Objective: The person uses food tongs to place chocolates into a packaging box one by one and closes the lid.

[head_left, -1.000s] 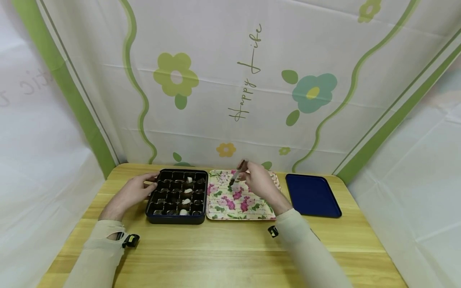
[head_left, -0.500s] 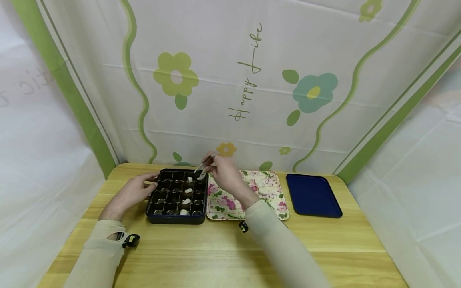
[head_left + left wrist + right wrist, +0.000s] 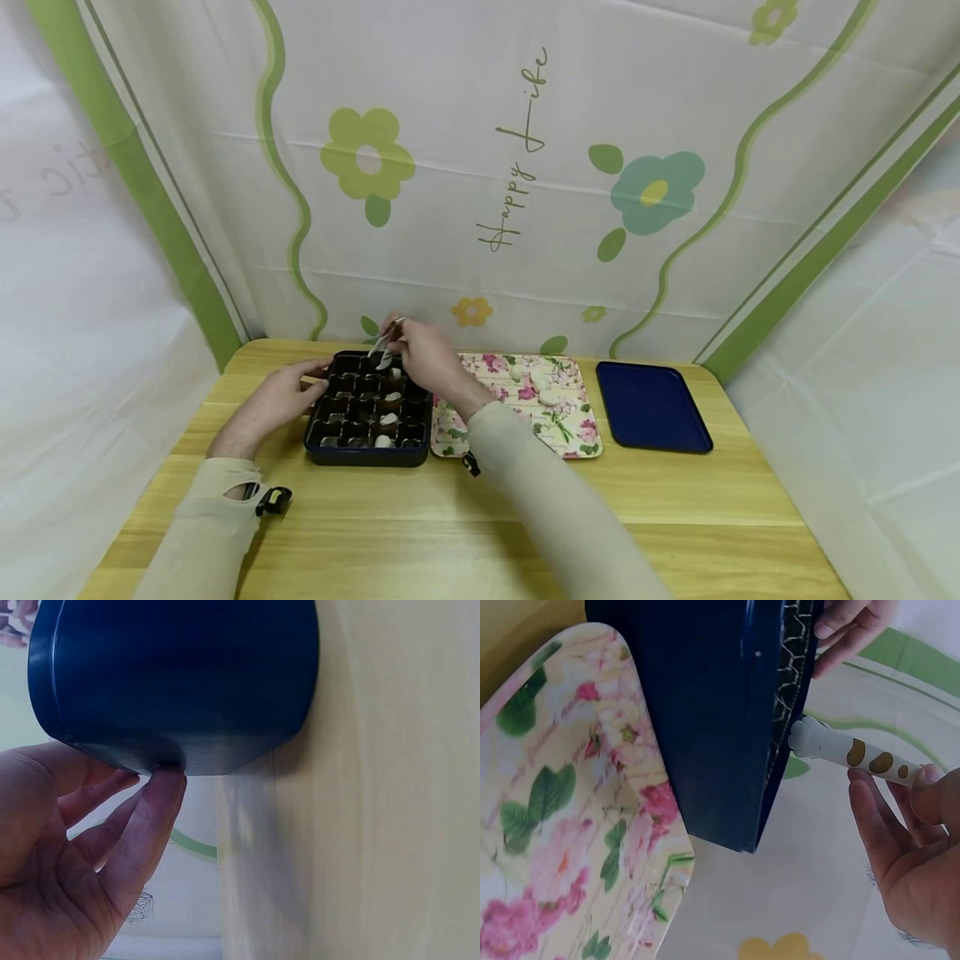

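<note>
Smooth box [image 3: 180, 682] with a faint sheen, smooth printed tray [image 3: 592, 802], plastic-looking tongs [image 3: 866, 757], wood-grained table [image 3: 420, 533], creased cloth-like curtain [image 3: 450, 150]

Right hand [image 3: 429, 357] moved left, tongs [image 3: 862, 756] off floral tray [image 3: 564, 427], now over back of dark box [image 3: 367, 457]

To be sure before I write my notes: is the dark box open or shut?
Open: the head view shows the box uncovered, its compartments visible from above and white pieces in several.
</note>
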Demonstrator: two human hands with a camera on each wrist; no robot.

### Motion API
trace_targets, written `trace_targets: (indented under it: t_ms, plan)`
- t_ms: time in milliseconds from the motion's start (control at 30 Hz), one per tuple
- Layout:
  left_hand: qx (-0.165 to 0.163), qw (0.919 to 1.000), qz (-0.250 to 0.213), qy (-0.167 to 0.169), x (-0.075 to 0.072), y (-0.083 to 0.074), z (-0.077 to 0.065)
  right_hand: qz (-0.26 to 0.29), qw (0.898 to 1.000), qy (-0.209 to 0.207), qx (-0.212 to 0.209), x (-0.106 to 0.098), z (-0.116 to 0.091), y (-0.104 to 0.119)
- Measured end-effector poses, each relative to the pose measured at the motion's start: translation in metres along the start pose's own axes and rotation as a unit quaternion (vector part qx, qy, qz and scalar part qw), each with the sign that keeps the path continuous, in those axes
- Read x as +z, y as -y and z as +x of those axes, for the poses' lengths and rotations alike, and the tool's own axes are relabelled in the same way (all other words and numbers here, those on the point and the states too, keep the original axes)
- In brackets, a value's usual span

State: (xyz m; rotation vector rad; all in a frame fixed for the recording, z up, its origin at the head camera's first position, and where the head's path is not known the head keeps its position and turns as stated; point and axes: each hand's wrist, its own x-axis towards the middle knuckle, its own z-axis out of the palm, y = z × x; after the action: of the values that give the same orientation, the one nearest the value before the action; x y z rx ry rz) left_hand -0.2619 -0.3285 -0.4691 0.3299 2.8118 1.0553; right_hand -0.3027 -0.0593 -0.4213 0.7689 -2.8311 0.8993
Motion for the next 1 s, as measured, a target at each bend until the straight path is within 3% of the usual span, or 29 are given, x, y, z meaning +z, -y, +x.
trace_targets:
  t_ms: [300,633,833,1000]
  plan:
    - [0.001,1.0,-0.001,0.0,0.0,-0.001,0.001,-0.011,1.0,0.018,-0.008,0.008,0.003,0.001]
    - [-0.008,0.9999,-0.008,0.007,-0.001,-0.001,0.0,0.107,0.994,0.026,0.015,0.008,0.0,-0.004]
    - [-0.009,0.9999,-0.004,0.007,-0.001,-0.002,0.0,0.103,0.995,0.009,0.008,0.003,-0.004,-0.006]
    - [-0.007,1.0,-0.001,0.006,-0.001,-0.002,0.0,0.119,0.992,0.009,0.028,-0.008,-0.015,-0.012]
